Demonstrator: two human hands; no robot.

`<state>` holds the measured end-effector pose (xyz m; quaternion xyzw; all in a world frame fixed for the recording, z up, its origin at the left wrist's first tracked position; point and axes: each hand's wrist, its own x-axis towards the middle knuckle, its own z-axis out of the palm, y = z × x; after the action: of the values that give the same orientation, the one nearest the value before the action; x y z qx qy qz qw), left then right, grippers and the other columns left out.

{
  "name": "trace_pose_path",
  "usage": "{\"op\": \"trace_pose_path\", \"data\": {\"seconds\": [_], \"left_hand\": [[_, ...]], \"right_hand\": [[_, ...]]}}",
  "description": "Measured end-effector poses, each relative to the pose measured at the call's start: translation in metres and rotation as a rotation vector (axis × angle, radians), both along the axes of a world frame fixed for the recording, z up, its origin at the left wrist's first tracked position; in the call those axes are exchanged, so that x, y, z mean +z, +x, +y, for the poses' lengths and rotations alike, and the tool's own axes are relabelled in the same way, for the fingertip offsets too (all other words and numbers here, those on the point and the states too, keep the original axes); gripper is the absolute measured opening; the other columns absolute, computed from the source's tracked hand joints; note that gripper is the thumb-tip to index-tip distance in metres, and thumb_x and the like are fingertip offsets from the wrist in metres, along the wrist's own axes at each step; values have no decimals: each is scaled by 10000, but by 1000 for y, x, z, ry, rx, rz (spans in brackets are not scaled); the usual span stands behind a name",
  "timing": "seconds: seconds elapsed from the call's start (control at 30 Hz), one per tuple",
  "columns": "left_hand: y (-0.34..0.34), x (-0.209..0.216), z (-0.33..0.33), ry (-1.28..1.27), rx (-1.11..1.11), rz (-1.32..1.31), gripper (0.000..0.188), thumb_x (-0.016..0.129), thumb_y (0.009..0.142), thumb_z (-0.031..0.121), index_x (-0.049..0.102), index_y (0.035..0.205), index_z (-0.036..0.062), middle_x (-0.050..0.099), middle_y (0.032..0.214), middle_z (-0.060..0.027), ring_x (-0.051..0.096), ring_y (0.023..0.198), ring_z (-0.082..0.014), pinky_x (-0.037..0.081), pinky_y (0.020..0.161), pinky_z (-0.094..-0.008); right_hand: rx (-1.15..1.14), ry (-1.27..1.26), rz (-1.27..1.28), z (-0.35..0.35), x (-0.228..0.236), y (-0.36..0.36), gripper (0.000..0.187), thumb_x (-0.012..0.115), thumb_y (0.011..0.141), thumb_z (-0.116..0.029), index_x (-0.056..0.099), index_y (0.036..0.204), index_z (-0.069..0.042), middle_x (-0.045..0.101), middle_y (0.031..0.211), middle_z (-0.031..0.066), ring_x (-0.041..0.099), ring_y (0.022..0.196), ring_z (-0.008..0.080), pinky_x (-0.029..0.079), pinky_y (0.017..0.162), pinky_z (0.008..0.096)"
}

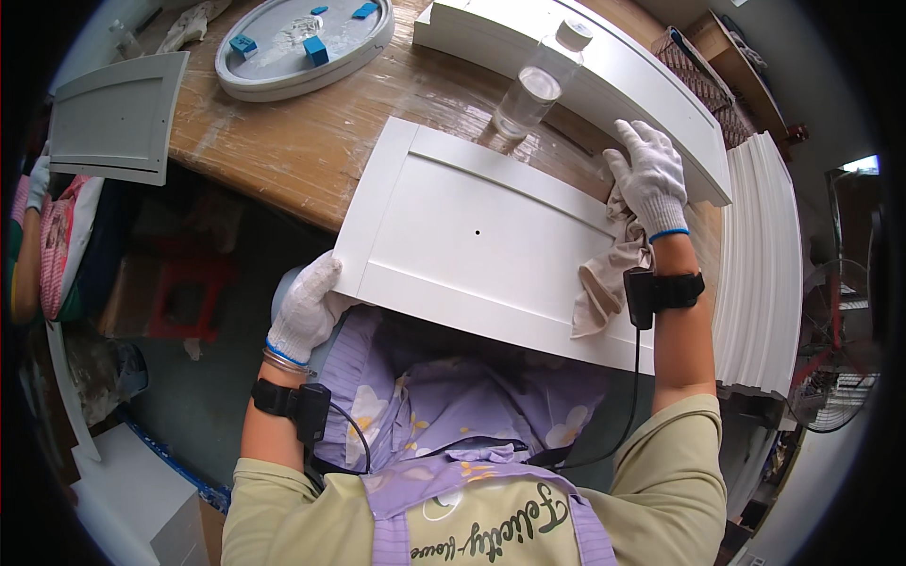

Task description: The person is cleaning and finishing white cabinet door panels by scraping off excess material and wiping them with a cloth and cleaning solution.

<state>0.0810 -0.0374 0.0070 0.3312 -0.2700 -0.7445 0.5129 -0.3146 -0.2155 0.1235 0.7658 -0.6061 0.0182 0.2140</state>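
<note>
White panel (481,250) lies mid-frame, left hand (308,307) clamped on it; right hand (649,174), upper right, fingers apart. Dark shirt lettering (545,514) sits bottom centre.

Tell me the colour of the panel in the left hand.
The panel held by the left hand is white; the head view shows it best.

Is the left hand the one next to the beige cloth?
No, the left hand grips the left edge of the framed white panel, while the beige cloth lies by the right hand.
</note>
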Motion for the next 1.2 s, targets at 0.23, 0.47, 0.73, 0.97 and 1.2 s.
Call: {"op": "trace_pose_path", "data": {"seconds": [0.23,0.47,0.73,0.97,1.2], "left_hand": [[-6,1,-8,6,-3,22,507,432,987,309,433,1342,-53,566,1251,-183,573,1134,-288,471,960,-439],[-1,-3,2,24,23,60,478,396,1006,326,473,1305,-38,588,1218,-180,594,1089,-286,494,924,-429],[-12,-15,-9,63,73,214,489,455,985,338,462,1316,-23,578,1245,-169,592,1095,-279,499,912,-404],[6,-14,-5,22,-88,158,666,422,982,493,390,1365,-51,541,1285,-198,540,1190,-290,435,1021,-395],[4,-11,0,-56,-96,87,527,382,1009,392,455,1314,-32,565,1255,-178,569,1147,-304,467,978,-454]], "right_hand": [[-211,211,-508,56,-45,-105,455,600,899,-167,514,1344,-126,489,1370,165,502,1225,322,405,1051,368],[-148,505,-1493,132,-18,-31,380,521,945,-101,519,1316,-17,574,1241,100,561,1126,182,454,968,292],[205,70,-496,96,-53,200,519,590,828,-336,533,1274,-77,547,1238,212,488,1167,406,400,977,478],[1003,1285,-732,188,-11,206,333,564,864,-149,636,1186,-196,615,1194,67,621,1043,241,490,906,319],[42,668,-1079,92,-20,146,497,560,857,-208,511,1319,-33,606,1164,142,617,956,224,492,879,337]]}}
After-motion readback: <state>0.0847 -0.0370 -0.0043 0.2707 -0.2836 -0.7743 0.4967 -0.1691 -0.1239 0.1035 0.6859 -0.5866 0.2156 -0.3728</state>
